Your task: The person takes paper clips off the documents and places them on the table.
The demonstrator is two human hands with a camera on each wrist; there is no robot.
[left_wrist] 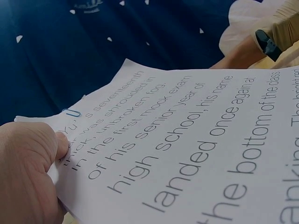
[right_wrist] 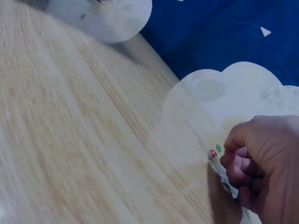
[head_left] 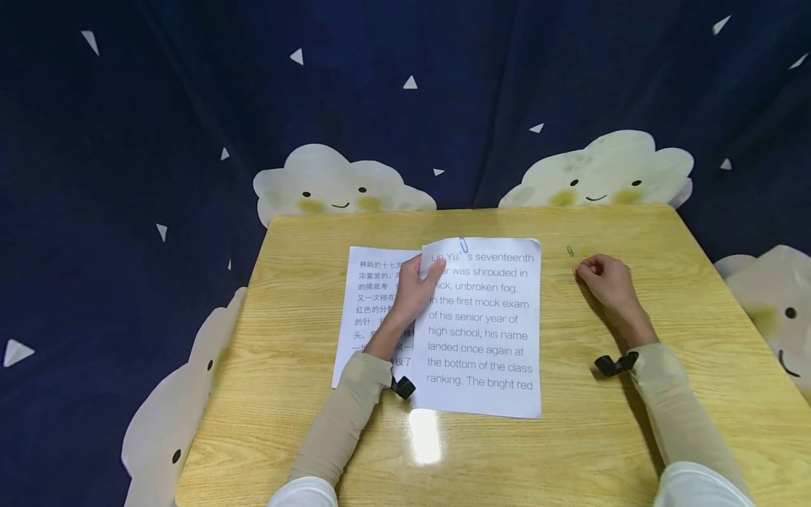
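My left hand point(head_left: 415, 285) grips a white printed sheet point(head_left: 484, 331) by its upper left side, thumb on top and the other fingers hidden beneath. English text covers this sheet, and a blue paper clip point(head_left: 464, 245) sits on its top edge. In the left wrist view the sheet is tilted up off the table. Over at the right, the curled fingers of my right hand point(head_left: 607, 278) pinch a small red paper clip point(right_wrist: 213, 153) at the fingertips, close to the tabletop. A green paper clip point(head_left: 569, 251) and a small yellow one point(head_left: 586, 253) lie just beyond that hand.
Another white sheet point(head_left: 370, 317), printed with Chinese characters, lies on the wooden table point(head_left: 285, 422), partly covered by the English sheet and my left arm. Behind the table hangs a dark blue curtain point(head_left: 380, 91) with cloud shapes.
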